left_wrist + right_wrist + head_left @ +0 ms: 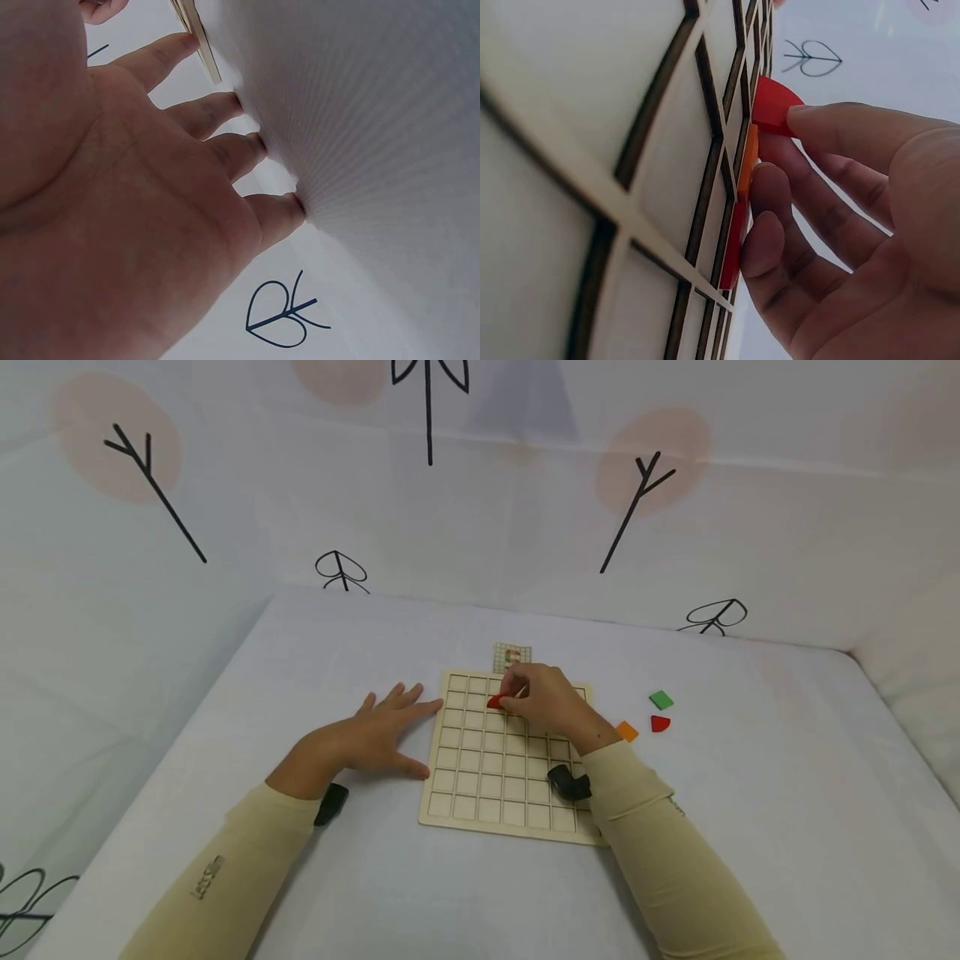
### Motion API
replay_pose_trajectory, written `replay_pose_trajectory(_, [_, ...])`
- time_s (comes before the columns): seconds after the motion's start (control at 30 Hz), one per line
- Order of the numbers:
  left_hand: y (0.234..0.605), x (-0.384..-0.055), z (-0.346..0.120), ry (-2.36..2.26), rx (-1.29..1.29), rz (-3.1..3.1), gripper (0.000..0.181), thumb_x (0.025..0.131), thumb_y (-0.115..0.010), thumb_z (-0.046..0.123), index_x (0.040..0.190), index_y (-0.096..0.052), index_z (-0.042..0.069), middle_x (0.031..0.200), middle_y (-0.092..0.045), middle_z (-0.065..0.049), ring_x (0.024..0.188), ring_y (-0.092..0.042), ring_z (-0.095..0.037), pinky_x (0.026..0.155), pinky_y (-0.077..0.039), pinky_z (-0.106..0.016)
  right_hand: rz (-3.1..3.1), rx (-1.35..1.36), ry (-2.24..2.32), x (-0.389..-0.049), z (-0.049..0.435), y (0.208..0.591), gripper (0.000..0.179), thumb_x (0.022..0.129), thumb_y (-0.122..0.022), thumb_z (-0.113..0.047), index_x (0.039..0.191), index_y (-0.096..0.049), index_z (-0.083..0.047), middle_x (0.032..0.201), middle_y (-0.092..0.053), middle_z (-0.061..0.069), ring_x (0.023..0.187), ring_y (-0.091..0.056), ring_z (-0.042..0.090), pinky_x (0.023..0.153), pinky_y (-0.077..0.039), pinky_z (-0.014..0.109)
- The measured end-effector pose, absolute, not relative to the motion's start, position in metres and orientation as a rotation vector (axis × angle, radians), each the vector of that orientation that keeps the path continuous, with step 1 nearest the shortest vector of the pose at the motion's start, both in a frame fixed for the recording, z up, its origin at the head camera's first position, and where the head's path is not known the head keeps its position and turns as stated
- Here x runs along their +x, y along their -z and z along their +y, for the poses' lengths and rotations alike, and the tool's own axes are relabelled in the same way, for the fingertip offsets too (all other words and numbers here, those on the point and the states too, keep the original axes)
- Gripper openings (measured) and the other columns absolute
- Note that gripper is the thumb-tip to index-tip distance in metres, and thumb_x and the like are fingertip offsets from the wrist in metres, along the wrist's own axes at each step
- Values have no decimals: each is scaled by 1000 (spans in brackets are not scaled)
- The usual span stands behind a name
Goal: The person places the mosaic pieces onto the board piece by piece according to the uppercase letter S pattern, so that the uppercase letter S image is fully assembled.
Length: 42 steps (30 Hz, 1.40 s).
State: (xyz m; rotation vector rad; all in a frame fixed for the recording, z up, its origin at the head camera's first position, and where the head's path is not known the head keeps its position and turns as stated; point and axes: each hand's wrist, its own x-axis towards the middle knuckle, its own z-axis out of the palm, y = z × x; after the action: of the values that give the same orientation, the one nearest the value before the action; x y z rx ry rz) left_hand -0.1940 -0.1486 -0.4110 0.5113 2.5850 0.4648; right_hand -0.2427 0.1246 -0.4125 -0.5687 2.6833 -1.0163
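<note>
My right hand (pixel 547 702) pinches a red quarter-round tile (pixel 776 109) between thumb and finger, over the far rows of a wooden grid board (pixel 468 760). In the right wrist view an orange tile (pixel 747 165) and another red tile (pixel 733 247) sit in the grid beneath the curled fingers. My left hand (pixel 382 731) lies at the board's left edge with its fingers spread. Its thumb and index finger reach that edge, while the other fingertips (pixel 295 206) rest on the white cloth.
Right of the board lie a green tile (pixel 661 700), a red quarter-round tile (pixel 660 723) and an orange tile (pixel 627 732), partly behind the right forearm. A small grid-patterned card (pixel 517 652) lies beyond the board's far edge. Printed cloth walls enclose the white table.
</note>
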Motion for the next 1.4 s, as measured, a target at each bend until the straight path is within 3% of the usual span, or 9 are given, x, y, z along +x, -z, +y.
replay_pose_trajectory(0.37, [410,-194,-148,-448,517,2589,103,79,-81,51,160,-21,33,170,-4,-6,157,5,-32,125,4,-60,2704,-639,982,-243,125,413,6,96,-67,-14,101,-64,-12,102,-70,7,89,-66,21,75,-55,34])
replay_pose_trajectory(0.97, [412,-195,-148,-444,497,2593,103,78,-82,51,160,-21,34,170,-4,-5,157,5,-31,125,4,-59,2711,-634,902,-244,122,413,5,95,-67,-13,100,-66,-12,97,-66,7,83,-61,21,70,-52,32])
replay_pose_trajectory(1.4, [411,-195,-148,-435,510,2586,103,79,-81,52,160,-20,32,170,-4,-6,157,5,-32,125,4,-59,2717,-658,835,-244,123,413,14,95,-67,-14,109,-67,-12,89,-66,5,72,-57,17,67,-48,31])
